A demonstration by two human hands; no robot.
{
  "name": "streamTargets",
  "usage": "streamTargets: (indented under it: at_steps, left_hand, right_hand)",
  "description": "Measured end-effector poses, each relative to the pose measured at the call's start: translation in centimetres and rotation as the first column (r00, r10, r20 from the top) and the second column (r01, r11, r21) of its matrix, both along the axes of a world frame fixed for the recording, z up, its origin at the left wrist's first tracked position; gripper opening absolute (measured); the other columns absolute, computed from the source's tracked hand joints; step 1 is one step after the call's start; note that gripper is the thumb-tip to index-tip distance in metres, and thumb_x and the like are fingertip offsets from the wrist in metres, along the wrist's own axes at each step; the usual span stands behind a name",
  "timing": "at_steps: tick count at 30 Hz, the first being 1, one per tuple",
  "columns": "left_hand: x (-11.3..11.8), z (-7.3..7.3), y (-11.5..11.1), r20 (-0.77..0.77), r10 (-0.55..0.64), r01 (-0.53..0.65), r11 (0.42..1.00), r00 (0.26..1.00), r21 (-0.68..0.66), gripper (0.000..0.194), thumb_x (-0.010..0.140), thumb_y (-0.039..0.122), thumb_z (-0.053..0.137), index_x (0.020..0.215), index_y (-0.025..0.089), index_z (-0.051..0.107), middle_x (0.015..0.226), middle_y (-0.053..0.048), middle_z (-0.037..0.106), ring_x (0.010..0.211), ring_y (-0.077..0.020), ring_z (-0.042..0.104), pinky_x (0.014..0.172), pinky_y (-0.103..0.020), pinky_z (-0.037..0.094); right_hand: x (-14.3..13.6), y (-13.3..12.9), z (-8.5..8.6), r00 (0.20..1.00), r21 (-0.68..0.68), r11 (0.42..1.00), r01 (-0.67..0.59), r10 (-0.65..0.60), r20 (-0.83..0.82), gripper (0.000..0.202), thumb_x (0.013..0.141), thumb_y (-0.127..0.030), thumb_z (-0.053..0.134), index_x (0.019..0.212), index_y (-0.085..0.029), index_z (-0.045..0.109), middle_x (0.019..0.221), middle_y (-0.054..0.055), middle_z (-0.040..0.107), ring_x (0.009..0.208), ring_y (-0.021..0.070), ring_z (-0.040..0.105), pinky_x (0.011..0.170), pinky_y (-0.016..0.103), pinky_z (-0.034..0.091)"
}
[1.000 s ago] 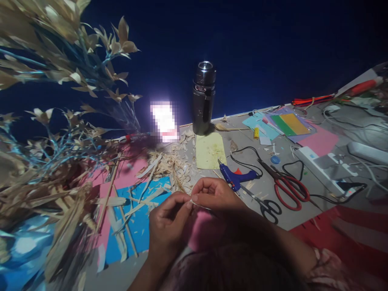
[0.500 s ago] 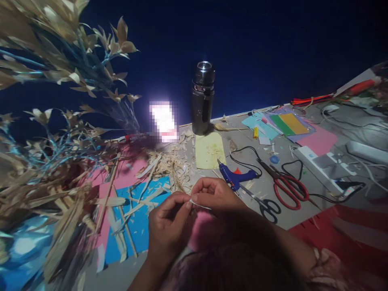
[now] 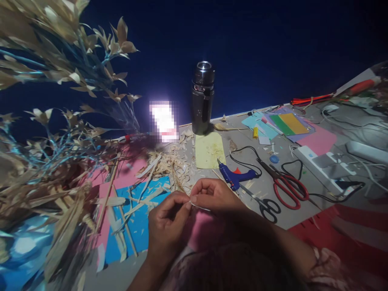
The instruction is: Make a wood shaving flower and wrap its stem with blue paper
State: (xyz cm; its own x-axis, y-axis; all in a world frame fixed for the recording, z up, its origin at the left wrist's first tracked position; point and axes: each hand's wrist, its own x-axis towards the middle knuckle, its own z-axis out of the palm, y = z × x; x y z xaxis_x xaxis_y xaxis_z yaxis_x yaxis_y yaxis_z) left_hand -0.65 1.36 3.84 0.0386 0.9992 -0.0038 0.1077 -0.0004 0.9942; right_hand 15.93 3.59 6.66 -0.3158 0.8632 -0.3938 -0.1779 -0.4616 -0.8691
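Observation:
A thin pale strip [image 3: 200, 207] runs between my fingertips; its exact kind is too small to make out. My left hand [image 3: 168, 216] pinches one end between thumb and forefinger. My right hand [image 3: 214, 196] is closed on the same strip, its fingertips touching those of the left. Both hands are low over the near middle of the table, above a pink sheet [image 3: 201, 230]. Just beyond the right hand lies a blue glue gun [image 3: 235, 176], with small dark-handled scissors [image 3: 266, 208] beside it. Red-handled scissors [image 3: 291, 190] rest further right.
A dark flask [image 3: 202, 101] stands at the back on the grey table, behind a yellow sheet [image 3: 209, 151]. Left are husk scraps [image 3: 172, 165], a blue sheet [image 3: 139, 238] and branches with husk leaves [image 3: 42, 117]. A white power strip [image 3: 318, 169] with cables sits right.
My fingertips have shifted very slightly on the pale strip, and less of it shows below the right hand. Everything else looks the same.

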Motion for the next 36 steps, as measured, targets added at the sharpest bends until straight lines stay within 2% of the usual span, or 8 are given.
streamTargets:
  at_steps: [9, 12, 14, 16, 18, 20, 28, 36]
  left_hand:
    - [0.0, -0.2, 0.0, 0.245, 0.131, -0.086, 0.979, 0.961, -0.186, 0.018, 0.082, 0.024, 0.072, 0.066, 0.019, 0.065, 0.068, 0.002, 0.061, 0.064, -0.0139, 0.054, 0.061, -0.025, 0.043]
    - [-0.3, -0.2, 0.4, 0.239, 0.195, -0.152, 0.971, 0.951, -0.187, 0.019, 0.081, 0.026, 0.072, 0.066, 0.019, 0.065, 0.067, 0.002, 0.06, 0.062, -0.0129, 0.052, 0.058, -0.024, 0.041]
    - [-0.3, -0.1, 0.6, 0.157, 0.217, -0.19, 0.967, 0.964, -0.169, 0.019, 0.081, 0.028, 0.073, 0.066, 0.019, 0.066, 0.064, 0.003, 0.059, 0.061, -0.0128, 0.051, 0.058, -0.024, 0.041]
    - [0.0, 0.0, 0.5, 0.079, 0.223, -0.21, 0.967, 0.972, -0.146, 0.018, 0.08, 0.028, 0.074, 0.066, 0.019, 0.066, 0.062, 0.003, 0.059, 0.06, -0.0128, 0.051, 0.058, -0.024, 0.041]
    - [0.4, 0.1, 0.2, 0.044, 0.225, -0.219, 0.969, 0.973, -0.114, 0.018, 0.08, 0.028, 0.074, 0.066, 0.019, 0.066, 0.063, 0.003, 0.06, 0.059, -0.0128, 0.05, 0.058, -0.024, 0.042]
    - [0.6, 0.1, -0.1, 0.024, 0.218, -0.216, 0.973, 0.976, -0.076, 0.019, 0.081, 0.029, 0.072, 0.066, 0.02, 0.066, 0.063, 0.003, 0.06, 0.059, -0.0132, 0.051, 0.058, -0.025, 0.043]
    - [0.5, 0.3, -0.2, -0.134, 0.13, -0.121, 0.99, 0.982, 0.073, 0.017, 0.085, 0.029, 0.069, 0.071, 0.02, 0.071, 0.069, -0.001, 0.068, 0.066, -0.0175, 0.062, 0.065, -0.028, 0.048]
    - [0.4, 0.5, -0.3, -0.254, 0.092, -0.04, 0.978, 0.963, 0.206, 0.02, 0.086, 0.025, 0.066, 0.066, 0.022, 0.066, 0.065, 0.0, 0.067, 0.063, -0.017, 0.061, 0.062, -0.027, 0.047]
  right_hand:
    - [0.0, -0.1, -2.0, 0.992, 0.08, 0.996, -0.049, 0.058, -0.111, 0.028, 0.089, -0.043, 0.071, 0.097, -0.016, 0.071, 0.071, 0.0, 0.067, 0.056, 0.0104, 0.054, 0.053, 0.022, 0.037]
    - [0.7, 0.0, -1.9, 0.988, 0.295, 0.949, 0.108, -0.137, 0.078, 0.026, 0.095, -0.041, 0.063, 0.096, -0.018, 0.073, 0.076, 0.002, 0.07, 0.059, 0.0126, 0.057, 0.054, 0.024, 0.04]
    - [1.0, -0.3, -1.1, 0.899, 0.567, 0.805, 0.174, -0.365, 0.242, 0.014, 0.092, -0.029, 0.064, 0.087, -0.019, 0.073, 0.075, 0.002, 0.07, 0.064, 0.0145, 0.059, 0.058, 0.026, 0.043]
    - [0.9, -0.7, -0.3, 0.791, 0.804, 0.593, 0.046, -0.513, 0.333, 0.014, 0.088, -0.017, 0.062, 0.077, -0.019, 0.07, 0.071, 0.001, 0.068, 0.066, 0.0157, 0.06, 0.062, 0.028, 0.044]
    - [0.4, -1.0, 0.1, 0.713, 0.891, 0.422, -0.168, -0.572, 0.405, 0.02, 0.089, -0.012, 0.058, 0.073, -0.019, 0.068, 0.069, 0.002, 0.068, 0.067, 0.0166, 0.06, 0.066, 0.03, 0.044]
    - [-0.2, -1.2, -0.2, 0.638, 0.875, 0.35, -0.335, -0.599, 0.484, 0.024, 0.092, -0.01, 0.055, 0.073, -0.019, 0.066, 0.068, 0.003, 0.067, 0.067, 0.0171, 0.06, 0.067, 0.031, 0.044]
    - [-0.2, -1.1, -2.2, 0.468, 0.744, 0.332, -0.58, -0.611, 0.638, 0.024, 0.093, -0.01, 0.055, 0.073, -0.019, 0.063, 0.066, 0.004, 0.063, 0.067, 0.0175, 0.055, 0.064, 0.03, 0.038]
    - [-0.2, -1.4, -1.5, 0.405, 0.638, 0.461, -0.616, -0.51, 0.759, 0.023, 0.085, -0.011, 0.059, 0.064, -0.02, 0.06, 0.061, 0.003, 0.065, 0.057, 0.0162, 0.052, 0.056, 0.032, 0.026]
